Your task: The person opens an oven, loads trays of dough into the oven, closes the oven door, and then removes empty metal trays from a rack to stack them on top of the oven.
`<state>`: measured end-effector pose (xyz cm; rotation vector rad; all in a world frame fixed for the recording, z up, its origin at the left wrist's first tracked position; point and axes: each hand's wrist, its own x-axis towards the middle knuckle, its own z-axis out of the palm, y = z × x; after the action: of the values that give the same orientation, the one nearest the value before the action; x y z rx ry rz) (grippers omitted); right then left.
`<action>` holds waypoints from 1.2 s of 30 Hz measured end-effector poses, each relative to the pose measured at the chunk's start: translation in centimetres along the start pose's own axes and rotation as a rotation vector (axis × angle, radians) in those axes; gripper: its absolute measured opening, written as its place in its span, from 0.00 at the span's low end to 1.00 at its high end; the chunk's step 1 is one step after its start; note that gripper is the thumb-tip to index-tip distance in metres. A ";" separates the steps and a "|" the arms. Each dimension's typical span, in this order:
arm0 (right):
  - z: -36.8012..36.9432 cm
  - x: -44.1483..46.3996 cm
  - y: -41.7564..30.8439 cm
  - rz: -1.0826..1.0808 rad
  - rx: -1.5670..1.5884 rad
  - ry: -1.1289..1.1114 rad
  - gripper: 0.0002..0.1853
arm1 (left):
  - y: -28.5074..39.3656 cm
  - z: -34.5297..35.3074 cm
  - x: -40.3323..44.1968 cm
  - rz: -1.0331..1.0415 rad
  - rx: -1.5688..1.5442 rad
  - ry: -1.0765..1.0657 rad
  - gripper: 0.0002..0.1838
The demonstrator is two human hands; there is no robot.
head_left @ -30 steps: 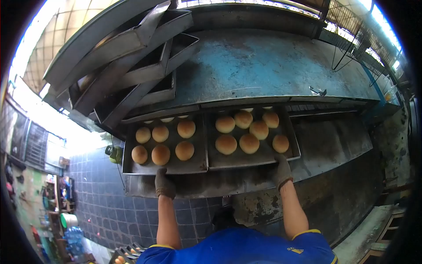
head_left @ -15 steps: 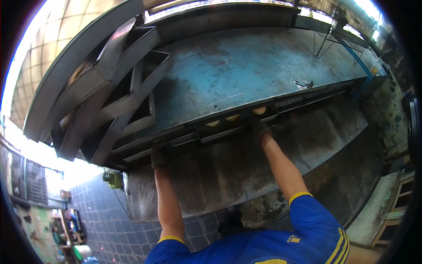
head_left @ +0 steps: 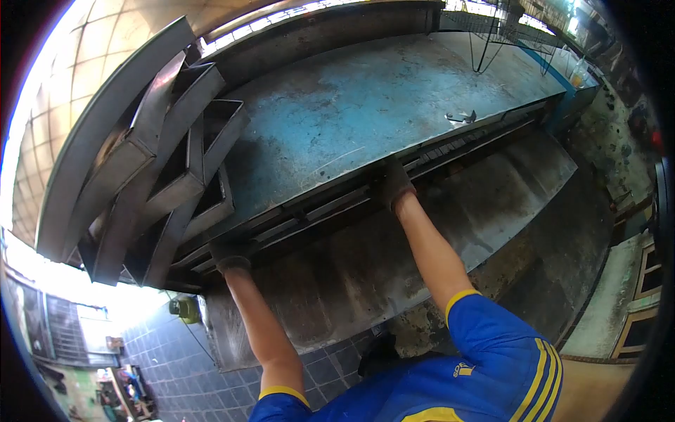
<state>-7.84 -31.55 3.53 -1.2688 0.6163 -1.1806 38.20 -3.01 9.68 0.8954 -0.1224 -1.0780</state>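
Note:
Both my hands wear dark, thick mitts and reach into the long, low opening of a metal oven with a worn blue top (head_left: 330, 105). My left hand (head_left: 230, 257) is at the opening's left end. Farther right, my right hand (head_left: 395, 186) is at the opening under the top's front edge. Metal rails or tray edges (head_left: 323, 211) run along the slot between them. Dark mitts and shadow hide my fingers, so I cannot tell whether either hand grips anything. Below my hands, a broad metal door (head_left: 351, 260) lies folded down.
Long rectangular metal pans (head_left: 169, 176) are stacked crosswise on the oven's left end. A small metal piece (head_left: 460, 117) lies near its front edge, and a wire rack (head_left: 485, 42) stands at the back right. A green gas cylinder (head_left: 184, 309) stands on the tiled floor.
The view has shifted and tilted slightly. Both hands now appear farther left, still at the slot. The pale rounded pieces seen inside the slot between the hands are out of sight.

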 end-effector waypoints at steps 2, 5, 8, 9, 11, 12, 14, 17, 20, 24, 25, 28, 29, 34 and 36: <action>-0.7 2.3 0.0 -0.081 -0.020 -0.008 0.33 | 1.1 -3.6 4.1 -0.037 0.013 -0.054 0.44; 0.0 3.0 -2.5 0.099 -0.056 0.066 0.30 | 0.7 -7.4 7.3 0.437 1.133 -0.312 0.47; 0.3 1.3 -5.6 0.409 0.085 0.189 0.27 | 1.0 -6.6 3.7 0.456 1.233 -0.221 0.40; 0.3 0.1 -6.4 0.467 0.159 0.233 0.26 | 0.8 -6.0 2.2 0.460 1.262 -0.188 0.38; 0.0 -3.0 -7.6 0.529 0.296 0.307 0.25 | 0.3 -7.2 1.6 0.465 1.288 -0.144 0.35; -0.2 -4.5 -8.1 0.545 0.348 0.342 0.24 | 0.2 -7.7 2.1 0.258 0.675 -0.287 0.33; -0.6 -7.2 -9.1 0.562 0.420 0.385 0.23 | -0.2 -8.0 1.8 0.067 0.043 -0.391 0.30; -1.4 -9.9 -10.8 0.596 0.471 0.405 0.21 | -0.8 1.3 -7.3 -0.033 -0.203 0.006 0.27; -2.6 -12.0 -12.8 0.620 0.500 0.393 0.20 | -1.8 7.1 -15.1 0.041 -0.242 0.252 0.25; -4.2 -19.8 -13.5 0.613 0.571 0.354 0.19 | -5.5 2.3 -22.0 0.098 -0.227 0.199 0.23; -4.4 -22.5 -14.4 0.618 0.595 0.346 0.19 | -6.8 -0.8 -22.9 0.150 -0.143 0.185 0.24; -5.7 -32.8 -17.2 0.606 0.596 0.300 0.21 | -10.4 -3.0 -33.9 0.202 -0.118 0.131 0.25; -6.3 -36.5 -18.1 0.602 0.596 0.283 0.22 | -11.9 -2.2 -39.0 0.197 -0.175 0.073 0.26; -9.3 -56.9 -21.8 0.655 0.680 0.330 0.26 | -20.5 -8.2 -59.7 0.141 -0.207 0.269 0.28; -12.0 -65.5 -22.0 0.725 0.668 0.412 0.27 | -24.2 -11.2 -67.4 0.133 -0.245 0.315 0.24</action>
<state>-47.64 26.12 5.51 -0.1851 0.7991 -0.8993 -7.30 53.41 7.59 0.8116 0.2064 -0.7970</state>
